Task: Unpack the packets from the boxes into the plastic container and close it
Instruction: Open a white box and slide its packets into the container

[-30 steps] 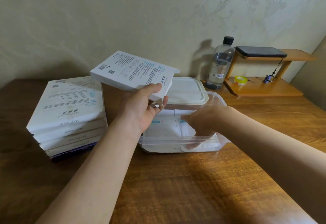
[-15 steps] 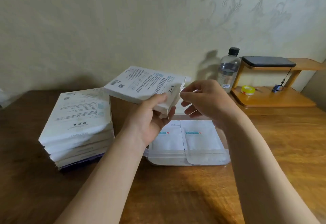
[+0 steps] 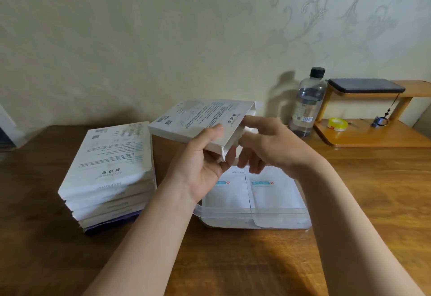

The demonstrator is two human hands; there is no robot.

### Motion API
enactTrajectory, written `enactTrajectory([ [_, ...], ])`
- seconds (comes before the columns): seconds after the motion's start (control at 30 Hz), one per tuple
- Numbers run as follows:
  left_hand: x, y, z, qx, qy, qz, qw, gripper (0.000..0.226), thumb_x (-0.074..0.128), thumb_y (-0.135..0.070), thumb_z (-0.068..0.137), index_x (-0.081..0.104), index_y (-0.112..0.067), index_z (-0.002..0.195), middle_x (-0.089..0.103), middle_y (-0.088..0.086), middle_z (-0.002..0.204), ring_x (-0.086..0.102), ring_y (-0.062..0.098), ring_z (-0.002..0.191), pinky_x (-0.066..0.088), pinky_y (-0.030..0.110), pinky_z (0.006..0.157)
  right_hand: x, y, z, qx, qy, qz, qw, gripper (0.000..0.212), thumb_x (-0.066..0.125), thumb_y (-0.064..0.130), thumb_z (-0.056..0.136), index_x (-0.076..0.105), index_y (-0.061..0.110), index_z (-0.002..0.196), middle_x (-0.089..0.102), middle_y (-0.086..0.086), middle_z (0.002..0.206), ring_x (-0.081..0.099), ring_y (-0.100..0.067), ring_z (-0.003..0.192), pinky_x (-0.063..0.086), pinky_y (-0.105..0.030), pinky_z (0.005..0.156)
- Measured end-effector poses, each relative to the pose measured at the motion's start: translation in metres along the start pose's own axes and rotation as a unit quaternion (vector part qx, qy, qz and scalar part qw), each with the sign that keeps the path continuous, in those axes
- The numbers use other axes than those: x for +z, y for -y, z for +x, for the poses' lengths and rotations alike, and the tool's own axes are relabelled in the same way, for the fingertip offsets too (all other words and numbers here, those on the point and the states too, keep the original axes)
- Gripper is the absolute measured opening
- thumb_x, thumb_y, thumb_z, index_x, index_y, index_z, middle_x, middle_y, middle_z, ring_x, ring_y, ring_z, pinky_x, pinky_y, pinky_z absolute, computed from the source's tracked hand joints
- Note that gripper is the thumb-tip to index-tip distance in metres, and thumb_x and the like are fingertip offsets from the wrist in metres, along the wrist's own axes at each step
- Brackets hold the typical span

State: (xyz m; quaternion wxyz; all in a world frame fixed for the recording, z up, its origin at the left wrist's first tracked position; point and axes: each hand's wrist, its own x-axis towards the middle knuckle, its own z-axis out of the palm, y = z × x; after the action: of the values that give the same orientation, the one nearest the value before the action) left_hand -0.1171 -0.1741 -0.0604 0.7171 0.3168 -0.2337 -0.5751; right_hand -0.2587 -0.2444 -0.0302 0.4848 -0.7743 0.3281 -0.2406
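So right now your left hand (image 3: 203, 167) is gripping a flat white box (image 3: 198, 118) by its near corner, thumb on the printed top and fingers wrapped underneath, and you're holding it up in the air, tilted a bit, over the back part of the clear plastic container (image 3: 256, 220). Your right hand (image 3: 272, 146) is at the open end of that box, thumb up by the top edge and fingers curled in below it. Honestly I can't tell if it's got hold of anything in there or is just touching the cardboard, since the box end and your own fingers hide it. The container sits on the wooden table (image 3: 245, 260) just under your hands, lid off, with two white packets lying flat side by side inside it, one on the left (image 3: 229, 194) and one on the right (image 3: 277, 193), edges touching. To the left of it, near but apart, there's a stack of more white boxes (image 3: 112, 170). Back right by the wall you've got a water bottle (image 3: 307, 102) next to a small wooden shelf (image 3: 377, 136), with a roll of tape (image 3: 337, 124) on its lower level and a dark flat gadget (image 3: 366, 86) on top.
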Motion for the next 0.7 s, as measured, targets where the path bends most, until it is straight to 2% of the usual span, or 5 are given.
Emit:
enactTrajectory([
  [0.17,0.000,0.000,0.001,-0.010,-0.050,-0.034,0.998,0.052,0.068,-0.011,0.084,0.058,-0.016,0.135,0.068,0.018,0.130,0.062,0.035,0.125,0.055,0.025,0.063,0.001,-0.004,0.007,-0.073,-0.095,-0.219,0.968,0.032,0.060,0.015,0.092,0.072,0.040,0.109,0.071,0.005,0.069,0.068,-0.013,0.059,0.060,-0.035,0.061],
  [0.37,0.000,0.001,0.002,-0.016,-0.072,-0.042,0.996,0.026,0.061,0.001,0.091,0.065,-0.018,0.108,0.076,0.014,0.105,0.073,0.031,0.088,0.055,0.025,0.055,-0.002,-0.014,0.012,-0.145,-0.195,-0.296,0.924,0.016,0.077,0.022,0.082,0.080,0.031,0.095,0.068,0.009,0.083,0.063,-0.014,0.073,0.056,-0.037,0.070],
  [0.43,0.001,0.000,0.002,-0.016,-0.076,-0.043,0.996,0.027,0.062,0.002,0.090,0.065,-0.017,0.109,0.075,0.013,0.102,0.071,0.027,0.083,0.056,0.026,0.054,-0.005,-0.013,0.011,-0.164,-0.208,-0.298,0.917,0.016,0.080,0.021,0.081,0.080,0.028,0.095,0.060,0.009,0.089,0.060,-0.009,0.074,0.054,-0.026,0.071],
  [0.53,0.001,0.001,0.002,-0.014,-0.072,-0.049,0.996,0.027,0.061,0.002,0.091,0.065,-0.017,0.108,0.077,0.011,0.098,0.071,0.027,0.088,0.056,0.028,0.055,-0.021,-0.011,0.005,-0.173,-0.210,-0.231,0.934,0.014,0.083,0.018,0.079,0.078,0.029,0.085,0.054,0.009,0.102,0.059,-0.001,0.091,0.048,-0.010,0.078],
  [0.7,0.004,0.000,0.001,-0.022,-0.046,-0.066,0.997,0.044,0.070,-0.006,0.069,0.064,-0.018,0.111,0.073,0.013,0.111,0.068,0.028,0.100,0.055,0.026,0.054,-0.039,-0.008,-0.008,-0.218,-0.155,0.086,0.960,0.010,0.077,0.011,0.077,0.071,0.020,0.077,0.068,0.001,0.112,0.062,-0.014,0.116,0.051,-0.028,0.091],
])
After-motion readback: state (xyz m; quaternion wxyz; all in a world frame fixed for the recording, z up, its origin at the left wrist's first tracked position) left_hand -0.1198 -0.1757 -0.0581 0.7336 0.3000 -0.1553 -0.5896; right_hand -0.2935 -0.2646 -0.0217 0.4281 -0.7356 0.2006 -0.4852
